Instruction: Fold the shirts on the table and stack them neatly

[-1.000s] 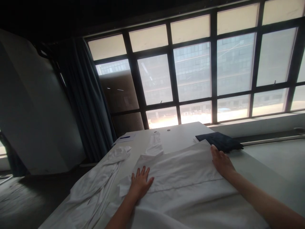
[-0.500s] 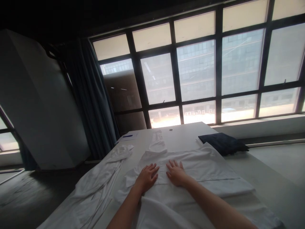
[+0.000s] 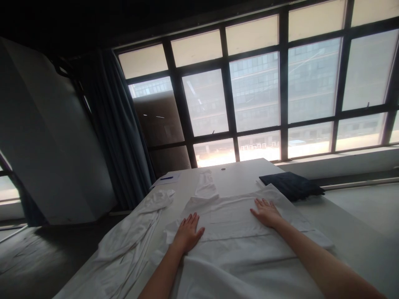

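A white cloth garment (image 3: pixel 230 232) lies spread over the table before me, with a pocket-like outline and a long seam or edge across it. My left hand (image 3: pixel 188 233) rests flat on its left part, fingers outstretched. Farther right, my right hand (image 3: pixel 265 212) lies palm down on the same fabric with its fingers spread. Neither hand grips anything. A narrow white sleeve-like piece (image 3: pixel 205 185) reaches from the garment toward the far end of the table.
Another white garment (image 3: pixel 132 236) lies crumpled along the table's left side. Folded dark cloth (image 3: pixel 289 185) sits at the right edge. A blue pen (image 3: pixel 166 178) rests on paper at the far left of the white table (image 3: pixel 240 178). Windows and a dark curtain (image 3: pixel 120 128) stand beyond.
My right hand has slid to the right across the white garment, away from my left hand. My left hand has barely shifted. The fabric between them looks flatter.
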A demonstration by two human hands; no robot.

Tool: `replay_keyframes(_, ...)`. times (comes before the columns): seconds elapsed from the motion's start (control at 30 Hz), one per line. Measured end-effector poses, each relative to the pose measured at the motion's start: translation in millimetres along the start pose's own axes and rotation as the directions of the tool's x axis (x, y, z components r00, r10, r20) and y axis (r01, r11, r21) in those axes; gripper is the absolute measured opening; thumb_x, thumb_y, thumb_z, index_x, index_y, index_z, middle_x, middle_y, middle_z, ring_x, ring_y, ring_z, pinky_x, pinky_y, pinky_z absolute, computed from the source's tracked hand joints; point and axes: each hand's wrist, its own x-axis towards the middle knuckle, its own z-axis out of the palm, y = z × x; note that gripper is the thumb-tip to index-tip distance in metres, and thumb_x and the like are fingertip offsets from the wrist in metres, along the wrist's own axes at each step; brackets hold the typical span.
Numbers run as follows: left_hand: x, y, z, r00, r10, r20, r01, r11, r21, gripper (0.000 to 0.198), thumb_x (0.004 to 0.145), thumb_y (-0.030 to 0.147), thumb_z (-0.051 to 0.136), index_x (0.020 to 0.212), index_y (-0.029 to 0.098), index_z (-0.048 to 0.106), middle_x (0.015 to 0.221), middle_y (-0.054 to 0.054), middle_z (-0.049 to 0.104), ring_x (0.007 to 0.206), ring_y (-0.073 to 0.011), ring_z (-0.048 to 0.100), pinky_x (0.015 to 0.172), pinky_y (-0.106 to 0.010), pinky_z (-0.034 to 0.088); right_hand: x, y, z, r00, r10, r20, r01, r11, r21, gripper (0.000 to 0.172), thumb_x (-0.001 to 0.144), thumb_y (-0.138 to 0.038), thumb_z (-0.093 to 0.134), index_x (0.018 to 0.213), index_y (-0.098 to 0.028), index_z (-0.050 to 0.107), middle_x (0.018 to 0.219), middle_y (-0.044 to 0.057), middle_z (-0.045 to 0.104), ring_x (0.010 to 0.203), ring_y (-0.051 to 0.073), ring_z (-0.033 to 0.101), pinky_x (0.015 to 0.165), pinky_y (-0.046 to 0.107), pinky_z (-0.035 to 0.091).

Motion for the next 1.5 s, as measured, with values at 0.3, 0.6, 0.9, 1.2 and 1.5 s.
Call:
replay_keyframes(0.3,-9,4,-0.2,0.980,-0.108,-0.167,0.112,0.994,0.012,0.054,0.096,0.044,0.041,0.141,0.017,0.053,0.153,-0.011,0.048,0.142,-0.0252,0.040,0.116,-0.037,0.025,-56,106,1,0.989,-0.079,-0.123,0.074,0.996,-0.049,0.071,0.095,-0.053,0.035,0.149,-0.008,0.046,0.158,0.016,0.039,0.147,0.032,0.033,0.120,0.050,0.025)
replay_keyframes(0.6,-26,19,-20.8,0.972,-0.109,-0.207,0.121,0.992,0.044,0.028,0.097,0.030,0.039,0.106,0.021,0.064,0.112,-0.009,0.064,0.111,-0.0248,0.056,0.097,-0.036,0.039,-110,97,-14,0.916,-0.003,-0.401,-0.044,0.993,-0.107,0.033,0.091,-0.037,0.044,0.103,-0.020,0.070,0.113,0.016,0.069,0.103,0.031,0.064,0.086,0.047,0.050)
replay_keyframes(0.9,-60,33,-30.4,0.974,-0.160,0.158,0.156,0.987,0.037,0.094,0.069,0.074,0.067,0.147,0.025,0.049,0.151,-0.019,0.046,0.133,-0.0472,0.046,0.099,-0.058,0.044,-113,133,-16,0.951,0.297,-0.090,-0.302,0.952,-0.054,0.042,0.081,-0.057,0.053,0.084,-0.019,0.070,0.094,0.019,0.074,0.090,0.038,0.071,0.077,0.053,0.051)
replay_keyframes(1.2,-66,43,-30.9,0.906,-0.210,0.368,0.222,0.975,0.010,0.117,0.066,0.090,0.052,0.159,0.038,0.005,0.166,-0.008,-0.012,0.148,-0.0516,-0.008,0.091,-0.090,0.018,-103,120,-12,0.936,0.150,-0.317,-0.168,0.985,-0.032,0.037,0.097,-0.034,0.034,0.109,-0.018,0.065,0.093,0.017,0.075,0.081,0.031,0.073,0.070,0.040,0.051)
replay_keyframes(1.5,-42,21,0.4,0.962,-0.270,0.035,0.270,0.963,0.002,0.084,0.087,0.082,0.023,0.157,0.037,0.027,0.167,-0.004,0.012,0.151,-0.0451,0.004,0.101,-0.086,0.005,-95,130,-19,0.896,0.310,-0.317,-0.173,0.903,0.393,0.061,0.090,-0.065,0.038,0.122,-0.016,0.055,0.081,0.009,0.071,0.074,0.027,0.068,0.067,0.036,0.047)
